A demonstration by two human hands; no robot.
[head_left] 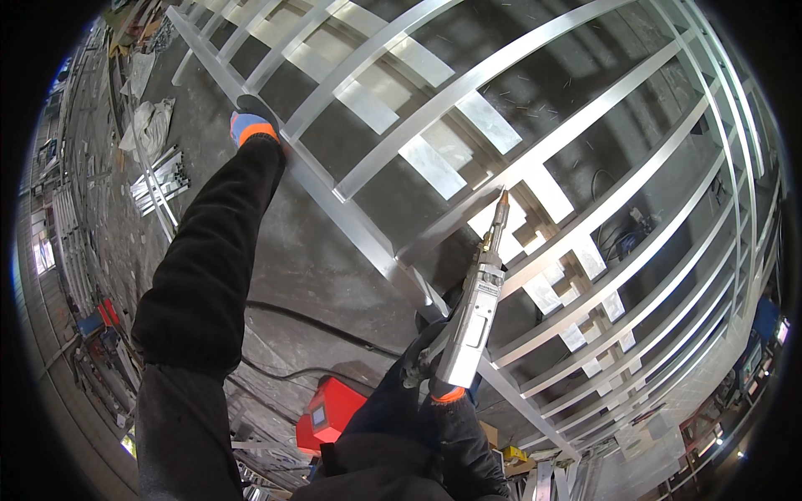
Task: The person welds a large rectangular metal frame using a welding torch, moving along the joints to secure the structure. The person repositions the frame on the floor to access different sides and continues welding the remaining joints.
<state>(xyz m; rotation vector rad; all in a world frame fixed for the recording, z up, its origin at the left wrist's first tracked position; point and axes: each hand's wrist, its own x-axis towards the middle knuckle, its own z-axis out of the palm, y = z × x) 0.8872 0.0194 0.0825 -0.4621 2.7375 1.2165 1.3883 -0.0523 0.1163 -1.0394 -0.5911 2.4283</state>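
My right hand (424,357), in a dark glove with an orange cuff, is closed around the handle of a silver handheld welding gun (469,326). Most of its fingers are hidden behind the gun body. The gun's copper nozzle (504,199) points up and away, over a crossbar of a large metal frame (363,242). Whether the tip touches the bar cannot be made out. With my left arm stretched far forward, my left hand (253,121), gloved in blue and black with an orange cuff, grips the frame's left side rail.
Long parallel metal bars curve away to the right. Flat metal plates (434,159) lie beneath them. Black cables (326,327) run across the floor near a red box-shaped machine (336,409). Metal offcuts (163,182) and a crumpled pale cloth (150,127) lie at the left.
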